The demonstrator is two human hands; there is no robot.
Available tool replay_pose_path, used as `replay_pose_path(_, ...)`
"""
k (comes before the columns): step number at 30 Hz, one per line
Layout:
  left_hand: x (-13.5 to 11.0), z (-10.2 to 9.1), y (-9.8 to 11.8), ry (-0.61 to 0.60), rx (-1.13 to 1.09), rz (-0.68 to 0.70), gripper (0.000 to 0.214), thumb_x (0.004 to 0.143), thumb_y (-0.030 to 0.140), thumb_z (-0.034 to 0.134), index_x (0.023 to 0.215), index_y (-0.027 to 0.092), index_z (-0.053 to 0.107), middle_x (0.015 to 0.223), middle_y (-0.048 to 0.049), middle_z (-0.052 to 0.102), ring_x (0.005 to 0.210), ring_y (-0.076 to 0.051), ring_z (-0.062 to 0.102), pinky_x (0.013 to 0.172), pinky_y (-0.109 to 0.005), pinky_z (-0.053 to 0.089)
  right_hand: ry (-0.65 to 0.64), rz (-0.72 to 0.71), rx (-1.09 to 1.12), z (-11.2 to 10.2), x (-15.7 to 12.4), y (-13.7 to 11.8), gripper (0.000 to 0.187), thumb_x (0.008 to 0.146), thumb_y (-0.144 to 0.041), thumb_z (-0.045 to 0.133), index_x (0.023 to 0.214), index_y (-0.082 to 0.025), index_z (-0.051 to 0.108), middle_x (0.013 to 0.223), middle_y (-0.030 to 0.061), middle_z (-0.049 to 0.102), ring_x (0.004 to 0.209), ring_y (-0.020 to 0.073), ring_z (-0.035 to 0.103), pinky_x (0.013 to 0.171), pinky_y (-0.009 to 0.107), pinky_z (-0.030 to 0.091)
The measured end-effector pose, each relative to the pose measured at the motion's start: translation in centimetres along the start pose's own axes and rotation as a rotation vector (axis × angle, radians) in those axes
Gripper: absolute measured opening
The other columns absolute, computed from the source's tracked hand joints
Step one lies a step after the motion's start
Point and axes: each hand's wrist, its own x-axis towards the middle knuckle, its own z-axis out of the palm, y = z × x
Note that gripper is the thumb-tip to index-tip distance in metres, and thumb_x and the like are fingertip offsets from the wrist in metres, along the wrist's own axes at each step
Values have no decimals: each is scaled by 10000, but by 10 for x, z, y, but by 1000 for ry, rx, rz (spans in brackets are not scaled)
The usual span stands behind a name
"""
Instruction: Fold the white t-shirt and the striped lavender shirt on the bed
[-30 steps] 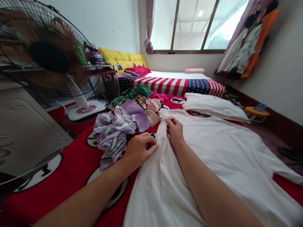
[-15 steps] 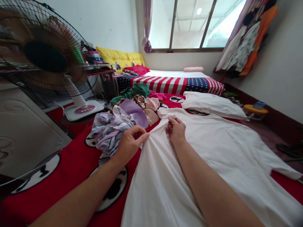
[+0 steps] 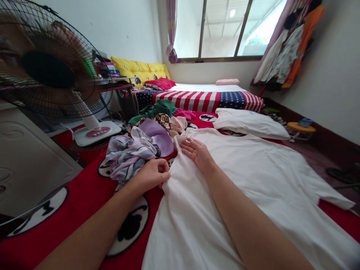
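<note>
A white long-sleeved shirt (image 3: 247, 172) lies spread over the red patterned bedcover (image 3: 81, 210), its far sleeve stretched to the right. My left hand (image 3: 154, 173) pinches the shirt's left edge between thumb and curled fingers. On the shirt's upper left part, near the shoulder, rests my right hand (image 3: 197, 153) with its fingers stretched out flat on the fabric. Just beyond my left hand is a heap with a striped garment (image 3: 128, 155) and a purple piece of cloth (image 3: 159, 137).
A standing fan (image 3: 47, 69) is at the left beside a white cabinet (image 3: 30, 153). Folded white clothing (image 3: 250, 123) lies past the shirt. Behind are green cloth (image 3: 164, 108) and another bed with a flag-patterned cover (image 3: 191, 99). A yellow stool (image 3: 300, 128) stands at right.
My right hand has let go of its pinch of fabric, and its fingers now lie flat, slightly farther left. My left hand has moved down and left with the shirt's edge.
</note>
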Motion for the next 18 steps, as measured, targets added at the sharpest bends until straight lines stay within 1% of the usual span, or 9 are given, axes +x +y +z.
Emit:
replay_pose_path(2, 0, -1, -1, -33, 35, -7, 118, 614, 198, 558, 717, 196, 500, 509, 72, 530, 390, -110, 512, 364, -193, 390, 72, -45, -9, -5, 4, 0, 95, 780, -210, 650, 855, -175, 602, 865, 52, 694, 845, 152, 674, 784, 274, 526)
replay_pose_path(5, -2, -4, 0, -101, 164, -12, 152, 622, 172, 524, 770, 187, 552, 537, 56, 572, 388, -119, 534, 375, -202, 395, 164, -46, 1, -11, 8, 0, 101, 760, -214, 664, 835, -203, 596, 847, 4, 670, 857, 122, 650, 801, 252, 510)
replay_pose_path(8, -7, -6, 11, -165, 369, 20, 162, 646, 162, 499, 754, 186, 617, 546, 29, 606, 425, -136, 570, 419, -215, 392, 88, -40, 9, -12, 9, 3, 105, 775, -261, 654, 856, -218, 603, 882, -9, 666, 896, 116, 634, 839, 245, 499)
replay_pose_path(9, -8, -6, 17, -144, 464, 54, 151, 658, 172, 510, 734, 190, 639, 556, 18, 618, 460, -146, 586, 446, -225, 395, 49, -41, 7, -11, 9, 4, 107, 791, -280, 640, 873, -217, 610, 915, -4, 672, 924, 120, 630, 860, 246, 494)
replay_pose_path(10, -8, -6, 24, -90, 559, 97, 138, 674, 195, 531, 725, 197, 659, 576, 8, 631, 507, -159, 602, 477, -236, 402, 18, -43, 6, -10, 9, 4, 118, 812, -300, 619, 895, -216, 616, 952, 2, 677, 953, 124, 627, 880, 250, 488)
replay_pose_path(13, -2, 0, 50, 153, 729, 284, 160, 731, 286, 585, 817, 220, 704, 727, -21, 672, 683, -193, 630, 607, -272, 444, 34, -32, 15, -7, 8, 5, 165, 875, -352, 542, 933, -215, 613, 1008, 11, 682, 970, 126, 633, 885, 248, 490)
replay_pose_path(14, 4, 4, 58, 210, 735, 366, 178, 756, 283, 576, 863, 220, 703, 801, -32, 676, 741, -197, 631, 661, -281, 457, 54, -27, 20, -6, 8, 5, 191, 894, -372, 515, 939, -214, 610, 1001, 11, 683, 948, 121, 639, 866, 239, 496)
replay_pose_path(16, 20, 16, 71, 258, 705, 548, 192, 785, 210, 535, 899, 205, 689, 931, -53, 656, 844, -193, 620, 769, -287, 467, 57, -18, 45, -4, 7, 3, 283, 925, -437, 445, 954, -206, 606, 948, 15, 688, 881, 120, 652, 811, 233, 513)
replay_pose_path(18, 42, 30, 79, 285, 644, 674, 217, 776, 121, 494, 893, 181, 667, 988, -71, 626, 916, -190, 599, 845, -287, 460, -20, -7, 101, -4, 4, 0, 406, 940, -518, 361, 981, -195, 602, 878, 27, 690, 821, 139, 662, 767, 259, 528)
